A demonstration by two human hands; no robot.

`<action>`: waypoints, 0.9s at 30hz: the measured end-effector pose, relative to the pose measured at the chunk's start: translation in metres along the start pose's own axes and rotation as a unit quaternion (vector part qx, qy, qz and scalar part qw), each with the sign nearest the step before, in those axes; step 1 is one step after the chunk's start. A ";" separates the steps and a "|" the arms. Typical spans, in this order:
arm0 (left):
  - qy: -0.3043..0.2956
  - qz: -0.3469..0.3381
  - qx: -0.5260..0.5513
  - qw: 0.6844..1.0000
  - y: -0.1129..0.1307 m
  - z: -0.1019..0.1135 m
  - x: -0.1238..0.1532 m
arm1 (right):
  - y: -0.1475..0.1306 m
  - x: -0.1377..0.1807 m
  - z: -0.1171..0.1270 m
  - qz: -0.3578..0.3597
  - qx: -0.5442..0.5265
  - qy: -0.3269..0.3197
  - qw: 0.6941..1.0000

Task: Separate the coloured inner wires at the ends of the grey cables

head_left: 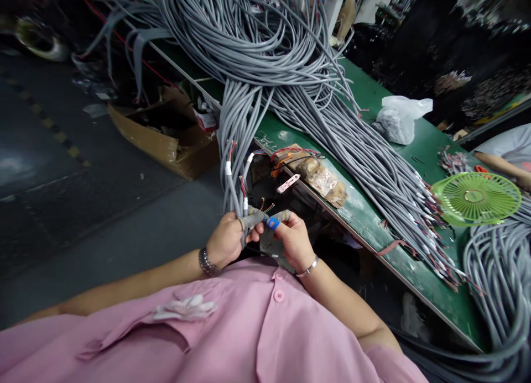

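My left hand (226,240) is closed around the ends of a few grey cables (233,176) that hang down from the bench edge. Their stripped ends show thin coloured wires (267,207). My right hand (292,239) pinches the same cable ends from the other side. Its fingertips wear grey finger cots and one blue one (272,223). Both hands meet just above my pink shirt. A wristwatch sits on my left wrist and a bracelet on my right.
A huge pile of grey cables (265,46) covers the green bench (373,217). A green fan (477,198), a white plastic bag (400,117) and a taped block (319,176) lie on it. A cardboard box (166,134) stands on the floor. Another person's arm (504,164) shows at the right.
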State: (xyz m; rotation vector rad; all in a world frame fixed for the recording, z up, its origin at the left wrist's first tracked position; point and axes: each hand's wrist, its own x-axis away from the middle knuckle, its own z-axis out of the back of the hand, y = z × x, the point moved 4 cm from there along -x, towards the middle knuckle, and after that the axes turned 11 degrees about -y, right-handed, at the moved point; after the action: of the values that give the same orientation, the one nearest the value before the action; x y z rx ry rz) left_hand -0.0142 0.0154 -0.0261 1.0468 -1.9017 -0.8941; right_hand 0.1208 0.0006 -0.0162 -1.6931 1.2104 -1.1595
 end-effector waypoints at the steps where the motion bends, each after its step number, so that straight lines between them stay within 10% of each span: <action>1: 0.007 -0.001 0.000 1.000 0.001 0.000 0.000 | 0.000 0.000 0.000 0.003 0.010 -0.008 1.000; 14: -0.027 0.018 -0.060 0.998 -0.006 0.002 0.000 | -0.020 -0.008 0.010 -0.022 -0.011 -0.086 0.996; 27: -0.037 0.006 -0.084 0.996 -0.011 0.003 0.005 | 0.007 -0.016 0.004 -0.067 -0.147 0.018 0.987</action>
State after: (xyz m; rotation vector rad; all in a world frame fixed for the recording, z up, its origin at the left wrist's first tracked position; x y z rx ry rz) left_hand -0.0147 0.0068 -0.0349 0.9115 -1.8552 -1.0786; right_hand 0.1204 0.0137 -0.0281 -2.0061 1.3616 -1.1382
